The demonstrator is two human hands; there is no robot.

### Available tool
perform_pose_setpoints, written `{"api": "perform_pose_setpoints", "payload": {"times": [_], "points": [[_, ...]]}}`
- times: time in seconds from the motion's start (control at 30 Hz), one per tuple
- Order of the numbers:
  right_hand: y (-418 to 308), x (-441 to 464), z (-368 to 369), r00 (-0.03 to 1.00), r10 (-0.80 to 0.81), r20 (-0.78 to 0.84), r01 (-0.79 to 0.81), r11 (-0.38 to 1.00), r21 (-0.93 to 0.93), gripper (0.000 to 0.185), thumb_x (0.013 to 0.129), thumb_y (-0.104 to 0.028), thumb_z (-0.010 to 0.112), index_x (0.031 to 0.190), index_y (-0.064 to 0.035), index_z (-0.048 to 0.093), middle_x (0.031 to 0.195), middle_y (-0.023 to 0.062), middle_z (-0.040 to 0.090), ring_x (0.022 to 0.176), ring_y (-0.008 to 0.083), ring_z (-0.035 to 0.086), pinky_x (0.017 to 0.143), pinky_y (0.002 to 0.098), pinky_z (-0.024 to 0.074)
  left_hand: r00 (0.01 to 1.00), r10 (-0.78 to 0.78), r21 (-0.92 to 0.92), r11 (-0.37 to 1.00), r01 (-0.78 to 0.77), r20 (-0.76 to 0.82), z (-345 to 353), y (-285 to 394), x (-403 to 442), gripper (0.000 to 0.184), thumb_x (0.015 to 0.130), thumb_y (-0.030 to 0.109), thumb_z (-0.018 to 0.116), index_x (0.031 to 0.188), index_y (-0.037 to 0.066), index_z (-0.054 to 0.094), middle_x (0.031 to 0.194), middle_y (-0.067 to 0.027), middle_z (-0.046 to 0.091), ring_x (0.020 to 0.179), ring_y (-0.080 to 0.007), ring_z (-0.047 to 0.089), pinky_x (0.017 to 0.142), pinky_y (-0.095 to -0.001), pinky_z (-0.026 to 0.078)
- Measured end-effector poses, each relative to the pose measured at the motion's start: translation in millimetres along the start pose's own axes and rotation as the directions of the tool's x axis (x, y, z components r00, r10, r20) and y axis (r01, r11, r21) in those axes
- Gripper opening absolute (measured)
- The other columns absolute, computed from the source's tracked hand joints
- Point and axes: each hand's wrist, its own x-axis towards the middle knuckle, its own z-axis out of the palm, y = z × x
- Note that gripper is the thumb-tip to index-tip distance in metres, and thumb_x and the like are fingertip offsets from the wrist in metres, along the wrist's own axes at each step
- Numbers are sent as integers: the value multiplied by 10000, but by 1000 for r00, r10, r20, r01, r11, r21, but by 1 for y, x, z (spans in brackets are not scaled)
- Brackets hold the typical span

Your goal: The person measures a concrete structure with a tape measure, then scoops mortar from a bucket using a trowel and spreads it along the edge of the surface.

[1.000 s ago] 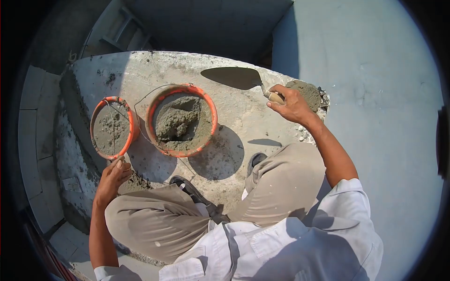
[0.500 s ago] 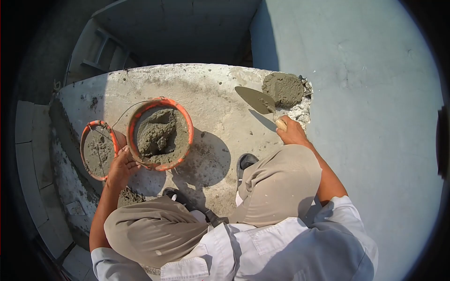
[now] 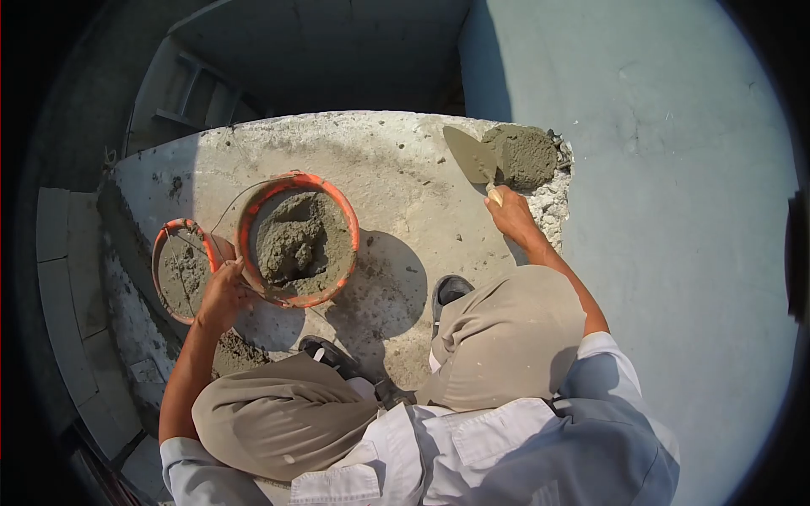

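The blue-grey wall [image 3: 666, 261] bounds the work area on the right. The pale concrete slab [image 3: 405, 160] extends to the left of it and carries all items below.

The larger bucket [image 3: 351, 221] stands left of centre and contains grey mortar with a hollow in its near part. The smaller bucket [image 3: 182, 224], also charged with mortar, stands just beside it on the left.

The mortar mound [image 3: 527, 158] lies at the far right corner of the slab, near the wall. The trowel [image 3: 469, 152] is at the mound's left side, its tip directed far and left. Its blade edge meets the mound in this view; contact pressure cannot be determined. A strip of broken rubble [image 3: 548, 202] lies on the near right side of the mound.

Right hand [image 3: 510, 218]: fingers closed around the trowel's wooden handle. Left hand [image 3: 221, 295]: at the near left side of the larger bucket, between the buckets; whether its fingers grip the rim cannot be determined.

Recommended practice: tilt the blade slightly and press the mortar in short, even strokes. Direct pressure toward the rubble, where voids are likely. Avoid dragging mortar over the far edge. Steady the larger bucket before leaning right.
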Motion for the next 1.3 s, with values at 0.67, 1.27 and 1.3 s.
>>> {"api": "perform_pose_setpoints", "payload": {"times": [0.67, 1.27, 1.3], "points": [[-136, -10, -69, 723, -678, 133, 657, 614, -438, 340, 994, -312, 695, 1229, -66, 680, 1026, 187, 744, 912, 383, 728, 818, 509, 562, 997, -30, 78, 997, 24, 74, 58, 58, -16, 243, 1123, 303, 517, 1191, 77, 571, 1069, -118, 741, 800, -227, 773, 635, -329, 621], [-182, -21, 26, 627, -467, 624, 653, 752, -93, 395, 994, -362, 667, 1148, -3, 723, 852, 263, 731, 795, 401, 722, 767, 512, 538, 990, 81, -73, 995, -73, 118, 103, 67, -8, 240, 1115, 306, 550, 1171, 73, 543, 1013, -151, 703, 817, -295, 774, 723, -402, 683], [-180, -22, 24, 637, -461, 618, 643, 760, -95, 395, 995, -361, 667, 1158, -5, 722, 850, 262, 730, 790, 397, 722, 766, 508, 539, 988, 91, -78, 994, -82, 123, 104, 69, -7, 246, 1116, 296, 546, 1173, 57, 537, 990, -172, 698, 835, -320, 776, 729, -411, 688]]}}
